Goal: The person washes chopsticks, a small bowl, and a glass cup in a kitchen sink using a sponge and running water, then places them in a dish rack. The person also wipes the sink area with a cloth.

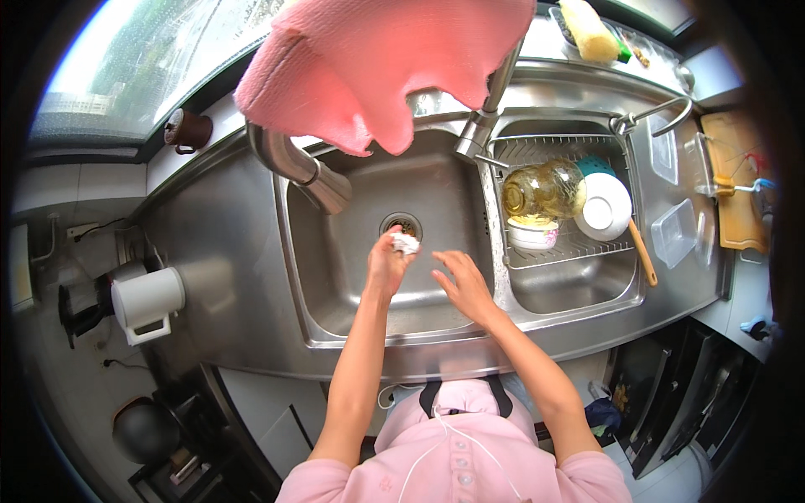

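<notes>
My left hand (388, 261) is over the large basin of a steel sink (339, 276), its fingers closed on a small crumpled white thing (405, 243) whose kind I cannot tell. The drain (401, 220) shows just beyond those fingers. My right hand (464, 283), to the right in the same basin area, has its fingers apart and holds nothing. A pink cloth (390, 63) hangs over the faucet, close to the camera, and hides much of it. The brushed-metal spout (327, 185) comes down on the left, above the basin.
A wire rack (566, 256) in the right basin holds amber glassware (544, 188), a floral bowl (533, 236) and a white bowl (604, 207). Clear plastic containers (674, 229) and a wooden board (732, 207) lie at right. A white kettle (148, 302) stands left, a brown lidded mug (187, 131) behind.
</notes>
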{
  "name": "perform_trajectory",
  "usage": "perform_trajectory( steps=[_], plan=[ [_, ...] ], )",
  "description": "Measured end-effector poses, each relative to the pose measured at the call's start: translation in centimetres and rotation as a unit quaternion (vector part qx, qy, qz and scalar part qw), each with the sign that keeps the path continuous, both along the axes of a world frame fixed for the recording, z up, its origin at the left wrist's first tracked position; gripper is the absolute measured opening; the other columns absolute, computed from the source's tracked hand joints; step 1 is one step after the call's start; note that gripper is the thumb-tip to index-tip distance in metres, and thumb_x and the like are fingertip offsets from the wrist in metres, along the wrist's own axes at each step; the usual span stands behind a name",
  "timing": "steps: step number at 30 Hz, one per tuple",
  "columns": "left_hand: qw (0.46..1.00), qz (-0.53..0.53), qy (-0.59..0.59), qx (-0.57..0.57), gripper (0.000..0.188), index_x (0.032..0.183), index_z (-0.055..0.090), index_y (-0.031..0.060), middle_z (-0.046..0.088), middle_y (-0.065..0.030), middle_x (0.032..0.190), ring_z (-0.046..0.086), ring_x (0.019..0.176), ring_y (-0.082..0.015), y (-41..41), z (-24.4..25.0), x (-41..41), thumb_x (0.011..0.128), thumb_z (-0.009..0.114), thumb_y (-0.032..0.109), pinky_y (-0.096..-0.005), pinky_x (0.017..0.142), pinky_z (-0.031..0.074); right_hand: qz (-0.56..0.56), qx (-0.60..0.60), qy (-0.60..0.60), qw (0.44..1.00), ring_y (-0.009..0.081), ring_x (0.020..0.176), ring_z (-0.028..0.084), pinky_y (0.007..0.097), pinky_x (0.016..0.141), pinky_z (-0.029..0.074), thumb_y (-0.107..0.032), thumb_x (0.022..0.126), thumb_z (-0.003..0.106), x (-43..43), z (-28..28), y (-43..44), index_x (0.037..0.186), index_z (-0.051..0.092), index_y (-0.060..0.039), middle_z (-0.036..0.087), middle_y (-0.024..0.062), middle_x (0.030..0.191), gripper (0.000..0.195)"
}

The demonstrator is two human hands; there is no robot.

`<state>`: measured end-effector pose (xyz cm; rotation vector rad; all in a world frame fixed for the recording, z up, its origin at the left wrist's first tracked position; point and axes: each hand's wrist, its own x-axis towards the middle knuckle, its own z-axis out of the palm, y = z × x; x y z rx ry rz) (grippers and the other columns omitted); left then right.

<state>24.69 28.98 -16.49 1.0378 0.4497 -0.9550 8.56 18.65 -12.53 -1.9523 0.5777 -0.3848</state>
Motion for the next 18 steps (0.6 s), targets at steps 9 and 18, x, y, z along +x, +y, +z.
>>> perform_trajectory(
  steps=[9, 18],
  plan=[
    [0.981, -0.129, -0.147, 0.017, 0.03, 0.122, 0.061, -0.0032, 0.068, -0.0069, 0.099, 0.066, 0.084, -0.0124, 2.5, 3.9, -0.7, 0.096, 0.065, 0.01, -0.0269, 0.066, 0.054, -0.013, 0.314, 0.038, 0.949, 0.0073, 0.076, 0.057, 0.0251, 0.067, 0.048, -0.012, 0.088, 0.073, 3.7, -0.3, -2.6, 0.085, 0.061, -0.004, 0.064, 0.0017, 0.082, 0.015],
    [0.994, -0.08, 0.009, -0.07, 0.051, 0.12, 0.06, 0.0013, 0.068, -0.011, 0.113, 0.067, 0.103, -0.022, 3.4, 5.4, 0.3, 0.096, 0.064, 0.047, -0.0424, 0.094, 0.054, -0.025, 0.596, -0.075, 0.799, 0.0144, 0.09, 0.068, 0.0303, 0.081, 0.058, -0.001, 0.091, 0.064, 5.0, 2.6, -2.8, 0.104, 0.051, -0.0105, 0.069, 0.0062, 0.1, 0.021]
  ],
)
